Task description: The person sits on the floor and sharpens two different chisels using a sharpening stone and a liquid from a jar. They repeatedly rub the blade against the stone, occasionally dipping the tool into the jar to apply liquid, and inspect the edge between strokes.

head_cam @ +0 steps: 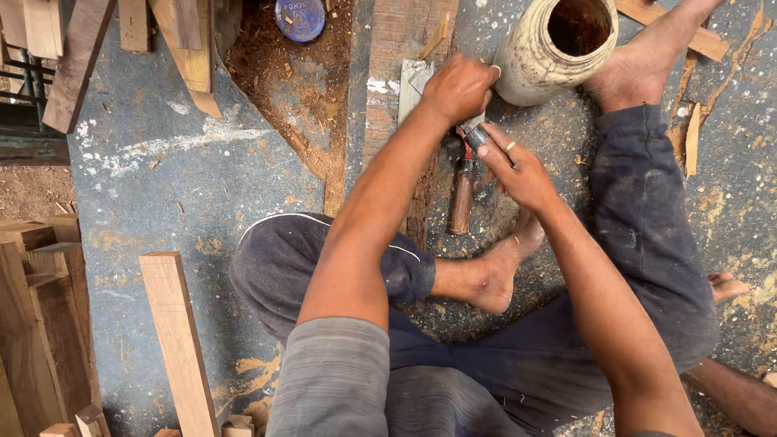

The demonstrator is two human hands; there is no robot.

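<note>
My left hand (458, 86) is closed over the upper end of a chisel (462, 197), whose brown wooden handle points toward my body and lies over the floor. The fingertips of my right hand (520, 171), which wears a ring, pinch the grey metal collar (477, 134) just below my left fist. The blade is hidden under my left hand. A flat grey metal piece (412, 89) lies just left of that hand. A hollow pale wooden cylinder (557, 50) lies just beyond the hands, with my right foot (639, 69) against it.
I sit cross-legged on a dusty grey floor (202, 186), my left foot (502, 271) under the hands. A wooden plank (176, 340) lies at lower left, stacked timber (40, 324) at the left edge, a blue round lid (299, 18) among sawdust at top, and another person's foot (727, 285) at right.
</note>
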